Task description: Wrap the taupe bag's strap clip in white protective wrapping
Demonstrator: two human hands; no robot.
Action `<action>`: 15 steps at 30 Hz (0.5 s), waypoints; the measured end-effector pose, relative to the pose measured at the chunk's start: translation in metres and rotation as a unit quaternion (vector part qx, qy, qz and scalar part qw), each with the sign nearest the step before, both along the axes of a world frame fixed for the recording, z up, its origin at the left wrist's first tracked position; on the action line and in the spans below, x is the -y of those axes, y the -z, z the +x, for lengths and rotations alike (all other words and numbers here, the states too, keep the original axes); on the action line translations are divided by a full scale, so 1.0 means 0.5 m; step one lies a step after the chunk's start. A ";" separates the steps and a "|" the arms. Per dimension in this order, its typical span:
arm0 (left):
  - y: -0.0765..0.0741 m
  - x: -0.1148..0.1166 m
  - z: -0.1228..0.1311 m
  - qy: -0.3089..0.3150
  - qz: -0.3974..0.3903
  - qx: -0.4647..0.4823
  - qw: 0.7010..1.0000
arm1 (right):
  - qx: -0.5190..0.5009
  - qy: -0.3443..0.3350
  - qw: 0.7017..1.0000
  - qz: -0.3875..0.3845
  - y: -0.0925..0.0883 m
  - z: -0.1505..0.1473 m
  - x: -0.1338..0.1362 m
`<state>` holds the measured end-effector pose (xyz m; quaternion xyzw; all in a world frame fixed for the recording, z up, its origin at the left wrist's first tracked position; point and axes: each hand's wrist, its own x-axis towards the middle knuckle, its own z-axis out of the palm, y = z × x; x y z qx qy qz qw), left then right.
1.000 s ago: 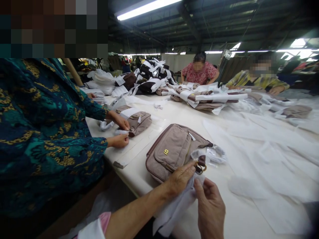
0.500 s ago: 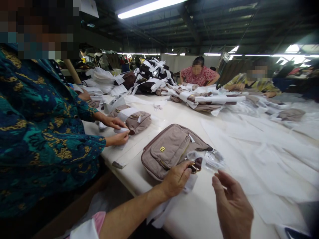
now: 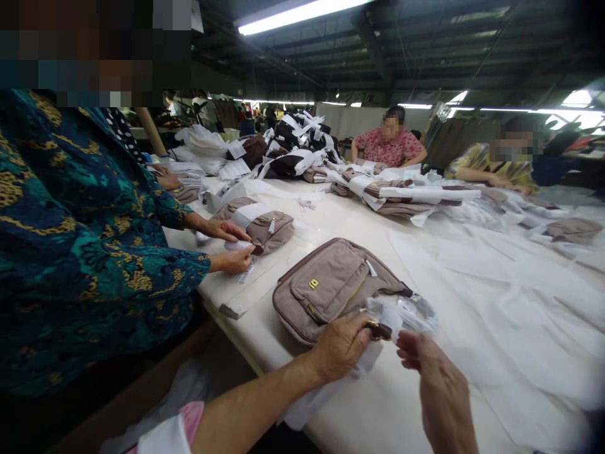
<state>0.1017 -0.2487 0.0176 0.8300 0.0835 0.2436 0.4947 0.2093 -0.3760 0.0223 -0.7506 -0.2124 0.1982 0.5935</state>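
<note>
R hand [image 3: 442,384] has come back in from the right since the earlier frame, fingertips now at the white tissue paper strip [image 3: 390,318] beside the gold metal ring [image 3: 373,328]. L hand [image 3: 340,345] stays put, grip pinched on that ring w/ paper under it. R grip pinches the paper's edge. Taupe corduroy shoulder bag [image 3: 331,287] lies flat on the white tabletop [image 3: 378,416], just beyond both hands, ring at its near right corner. Co-worker in teal patterned sleeve [image 3: 155,277] wraps a smaller taupe bag [image 3: 271,228] to the left.
</note>
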 end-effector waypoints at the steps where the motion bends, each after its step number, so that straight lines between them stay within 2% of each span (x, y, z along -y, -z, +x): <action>1: -0.001 -0.001 -0.001 0.008 0.010 -0.007 1.000 | -0.079 -0.049 0.996 -0.001 -0.002 0.013 -0.006; 3: -0.002 -0.002 -0.001 0.025 0.036 -0.027 0.999 | -0.159 -0.154 0.975 0.032 -0.006 0.034 -0.026; 4: -0.001 -0.002 -0.002 0.028 0.050 -0.042 0.997 | -0.149 -0.178 0.971 0.048 -0.008 0.041 -0.040; 6: 0.002 -0.003 -0.002 0.013 0.069 -0.080 0.994 | -0.055 -0.162 0.985 0.034 -0.010 0.050 -0.064; 8: 0.006 -0.006 -0.001 -0.016 0.067 -0.110 0.992 | 0.082 -0.120 0.989 -0.040 -0.017 0.055 -0.076; 10: 0.008 -0.008 0.002 -0.033 0.048 -0.117 0.991 | 0.228 -0.055 0.967 -0.101 -0.033 0.058 -0.076; 12: 0.009 -0.009 0.005 -0.034 0.028 -0.108 0.993 | 0.353 -0.010 0.931 -0.096 -0.058 0.058 -0.072; 13: 0.009 -0.009 0.007 -0.034 0.023 -0.105 0.994 | 0.396 -0.017 0.914 -0.084 -0.072 0.056 -0.073; 15: 0.012 -0.008 0.011 -0.031 0.021 -0.100 0.994 | 0.438 -0.108 0.889 -0.076 -0.097 0.050 -0.082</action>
